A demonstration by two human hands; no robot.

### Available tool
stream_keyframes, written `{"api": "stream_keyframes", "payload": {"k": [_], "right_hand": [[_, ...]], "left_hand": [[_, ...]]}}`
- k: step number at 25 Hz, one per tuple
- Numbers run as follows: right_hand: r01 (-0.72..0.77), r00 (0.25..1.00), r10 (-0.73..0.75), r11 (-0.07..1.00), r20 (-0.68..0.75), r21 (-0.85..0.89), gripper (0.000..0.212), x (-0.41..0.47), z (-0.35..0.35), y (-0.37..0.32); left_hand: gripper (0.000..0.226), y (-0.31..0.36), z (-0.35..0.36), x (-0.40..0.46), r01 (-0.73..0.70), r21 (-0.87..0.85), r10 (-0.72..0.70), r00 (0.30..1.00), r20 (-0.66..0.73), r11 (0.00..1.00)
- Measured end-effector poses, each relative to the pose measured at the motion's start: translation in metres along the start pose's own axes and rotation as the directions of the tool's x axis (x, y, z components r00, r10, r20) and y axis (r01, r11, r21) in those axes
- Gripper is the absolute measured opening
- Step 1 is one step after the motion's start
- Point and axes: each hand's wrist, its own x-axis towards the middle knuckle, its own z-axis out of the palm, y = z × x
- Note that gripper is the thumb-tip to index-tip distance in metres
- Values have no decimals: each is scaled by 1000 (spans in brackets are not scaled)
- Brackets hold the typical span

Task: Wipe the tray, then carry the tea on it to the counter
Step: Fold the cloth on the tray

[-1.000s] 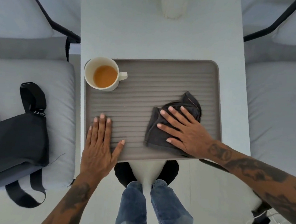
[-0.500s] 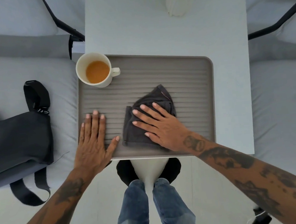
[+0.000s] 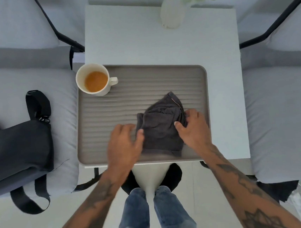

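A grey ribbed tray lies on a small white table. A cream cup of amber tea stands on the tray's far left corner, handle to the right. A crumpled dark grey cloth sits on the near right part of the tray. My right hand pinches the cloth's right edge. My left hand, blurred, rests on the tray with its thumb at the cloth's left edge; its grip is unclear.
A white vase with pale flowers stands at the table's far edge. Grey cushioned seats with black frames flank the table. A black strapped bag lies on the left seat. My jeans-clad legs are below the tray.
My right hand went from pressing flat on the cloth to gripping its right edge. My left hand slid right across the tray to the cloth's left edge. The cloth bunched up.
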Motion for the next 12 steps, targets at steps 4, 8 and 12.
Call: {"api": "stream_keyframes", "payload": {"k": [4,8,12], "right_hand": [[-147,989,143,969,36,197,53,-36,-14,10],[-227,934,184,968,307,110,46,-78,1,20],[-347,907,213,867,364,358,13,-85,-21,7]], "left_hand": [[54,36,13,-3,283,146,-311,921,233,948],[22,23,9,-23,407,70,-407,858,314,911],[17,43,-17,-34,594,-146,-491,759,427,791]]}}
